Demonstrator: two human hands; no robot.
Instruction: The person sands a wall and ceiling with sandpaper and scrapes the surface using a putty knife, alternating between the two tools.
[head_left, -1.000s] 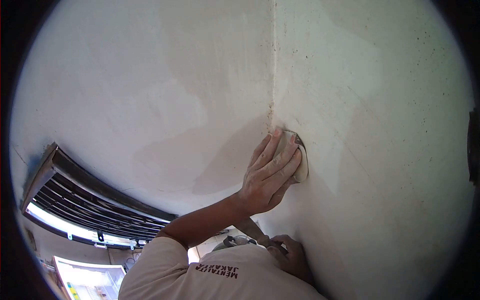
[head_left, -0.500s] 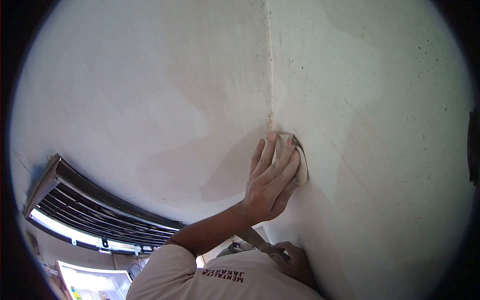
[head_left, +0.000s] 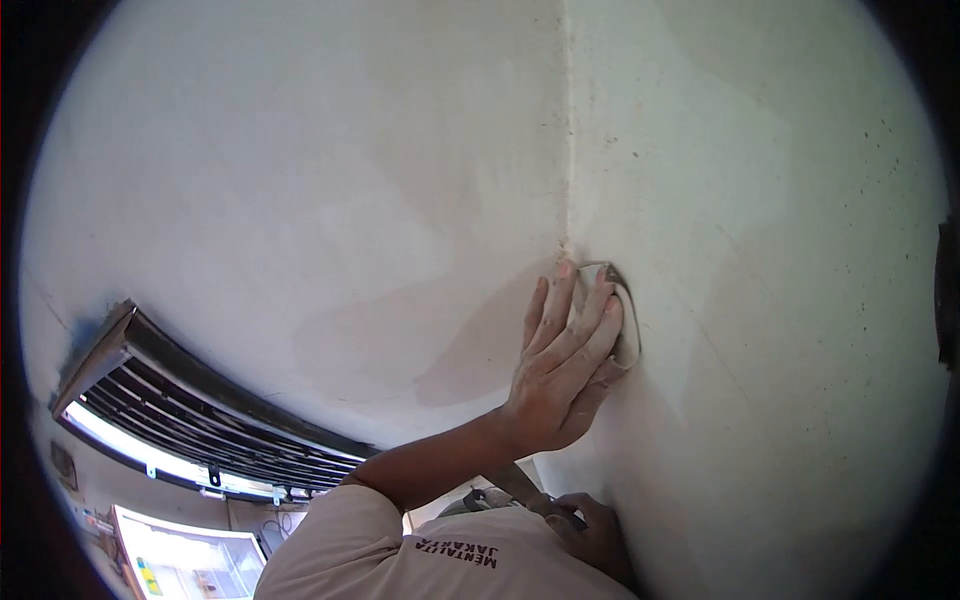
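Note:
My left hand (head_left: 560,370) presses a folded, pale-backed sheet of sandpaper (head_left: 628,340) against the wall, right beside the inside corner. Its fingers point upward over the sheet, and a dark underside shows along the curled right edge. The fingertips reach the corner line (head_left: 568,190). Lower down, close to my chest, my right hand (head_left: 592,530) is curled around a dark-ended object (head_left: 572,518) that is mostly hidden. A white shirt (head_left: 450,570) with dark lettering covers my chest.
Pale plastered walls meet at the corner; the right wall (head_left: 780,330) has small dark specks and thin scratches. At left, a dark slatted vent frame (head_left: 240,390) juts out from the wall. Below it stands a bright glass-fronted case (head_left: 190,555).
The view has swung slightly, so the corner, vent and hands sit farther right. My left hand stays on the sandpaper at about the same spot by the corner.

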